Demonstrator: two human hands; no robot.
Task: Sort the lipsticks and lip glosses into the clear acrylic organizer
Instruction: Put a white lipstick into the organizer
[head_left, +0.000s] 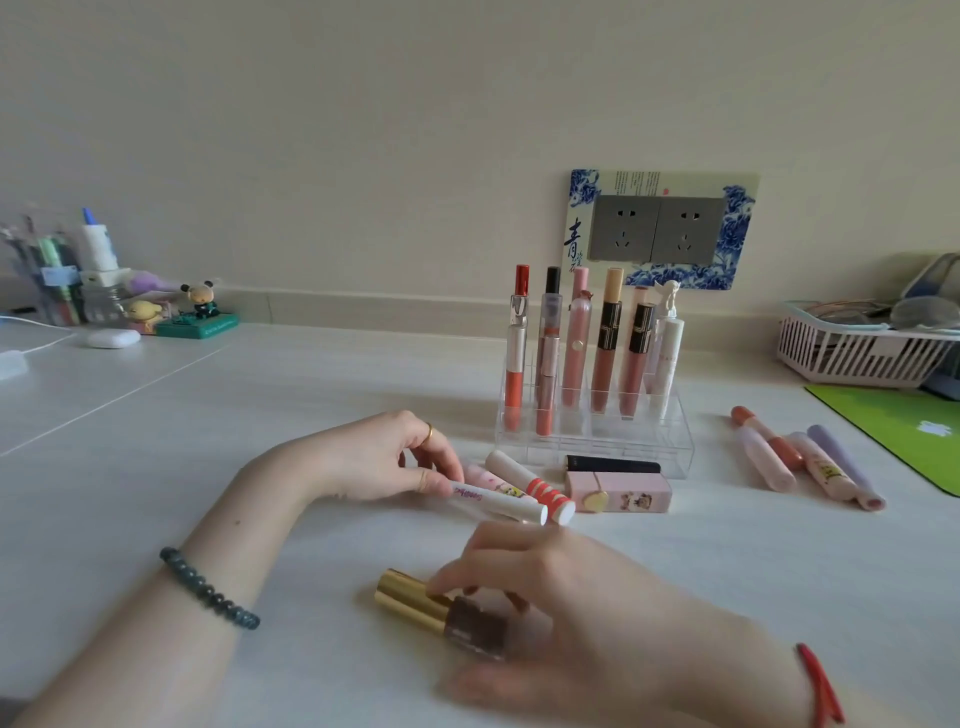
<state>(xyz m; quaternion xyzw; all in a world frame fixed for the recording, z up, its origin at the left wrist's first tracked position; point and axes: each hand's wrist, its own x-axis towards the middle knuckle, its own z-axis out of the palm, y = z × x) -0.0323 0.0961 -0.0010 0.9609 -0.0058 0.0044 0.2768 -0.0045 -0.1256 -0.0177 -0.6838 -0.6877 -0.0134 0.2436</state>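
A clear acrylic organizer (649, 441) stands mid-table with several tall lip glosses upright in its back rows. In front of it lie a black tube (613, 464), a pink box-shaped lipstick (618, 492), a white tube with red stripes (535, 488) and a pink printed tube. My left hand (384, 457) pinches the near end of a white lipstick tube (504, 501) lying among them. My right hand (566, 597) is closed over a lipstick with a gold cap and brown body (441, 613) near the front of the table. Several more glosses (810, 462) lie to the organizer's right.
A white slatted basket (857, 353) and a green mat (904, 426) occupy the far right. At the back left stand a pen holder (47, 280), small figurines (197, 312) and a white earbud case (111, 338). A wall socket (657, 228) sits behind the organizer.
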